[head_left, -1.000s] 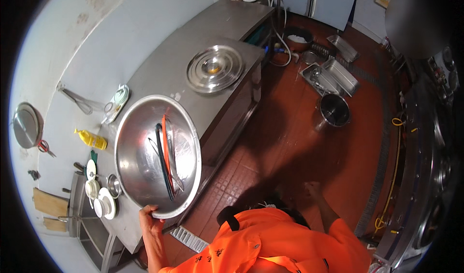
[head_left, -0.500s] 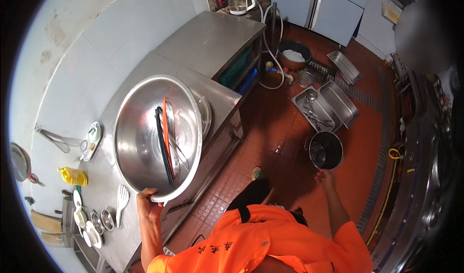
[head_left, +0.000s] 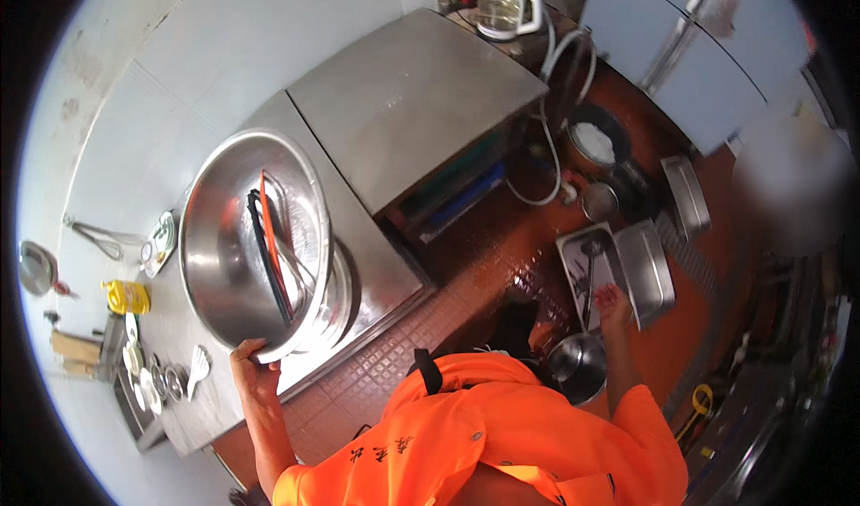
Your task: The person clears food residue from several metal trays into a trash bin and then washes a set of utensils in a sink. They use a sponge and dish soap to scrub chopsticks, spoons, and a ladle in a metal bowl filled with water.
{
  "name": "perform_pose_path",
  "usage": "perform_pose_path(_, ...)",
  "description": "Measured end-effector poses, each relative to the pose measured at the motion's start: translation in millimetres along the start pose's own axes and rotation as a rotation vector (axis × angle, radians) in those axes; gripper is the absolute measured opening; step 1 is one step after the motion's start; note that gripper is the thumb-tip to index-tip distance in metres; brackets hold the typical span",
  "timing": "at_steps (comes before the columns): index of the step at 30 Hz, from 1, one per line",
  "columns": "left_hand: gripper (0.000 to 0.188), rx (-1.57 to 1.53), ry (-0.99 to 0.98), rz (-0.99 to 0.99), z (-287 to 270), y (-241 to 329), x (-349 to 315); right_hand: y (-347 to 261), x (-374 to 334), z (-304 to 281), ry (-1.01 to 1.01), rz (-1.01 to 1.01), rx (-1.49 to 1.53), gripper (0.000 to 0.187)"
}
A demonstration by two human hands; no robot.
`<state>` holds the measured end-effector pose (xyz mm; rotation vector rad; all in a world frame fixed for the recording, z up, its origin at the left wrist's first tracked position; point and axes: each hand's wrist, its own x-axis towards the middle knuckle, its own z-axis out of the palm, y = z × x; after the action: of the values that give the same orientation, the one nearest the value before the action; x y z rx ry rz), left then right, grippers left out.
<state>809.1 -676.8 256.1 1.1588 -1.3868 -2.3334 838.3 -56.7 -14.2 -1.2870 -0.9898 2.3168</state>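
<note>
My left hand [head_left: 253, 369] grips the near rim of a large round steel basin [head_left: 228, 255], tilted up off the steel counter [head_left: 376, 264]. Inside the basin lie long utensils, one black and one orange [head_left: 269, 246], plus a metal one. My right hand [head_left: 614, 307] hangs free with fingers apart, holding nothing, above the wet red floor near a steel pot [head_left: 578, 365] and rectangular steel trays [head_left: 643, 269].
A raised steel cabinet top [head_left: 408, 103] stands behind the basin, with a clear kettle [head_left: 499, 6] at its far end. A yellow bottle [head_left: 125, 296], small dishes [head_left: 148, 381] and tongs [head_left: 98, 237] lie at the counter's left. A white-filled bucket [head_left: 596, 139] stands on the floor.
The view has swung along the counter; the basin stays tilted up in my left hand. My right hand has dropped toward the pot and trays on the floor.
</note>
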Motion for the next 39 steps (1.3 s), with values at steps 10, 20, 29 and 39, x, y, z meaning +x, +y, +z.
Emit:
perform_pose_path(10,0.011,-0.140,0.306,0.035,84,-32,-40,-77,148,327,-0.550,-0.052,-0.231,0.022)
perform_pose_path(20,0.013,-0.248,0.358,0.044,114,-49,-16,-17,200,509,-0.667,-0.116,-0.290,0.025)
perform_pose_path(29,0.009,-0.159,0.786,0.085,189,-72,-56,127,215,701,-1.080,-0.533,-0.572,0.032)
perform_pose_path(39,0.008,-0.438,0.842,-0.017,261,-98,-66,169,113,697,-1.909,-0.123,-0.945,0.027)
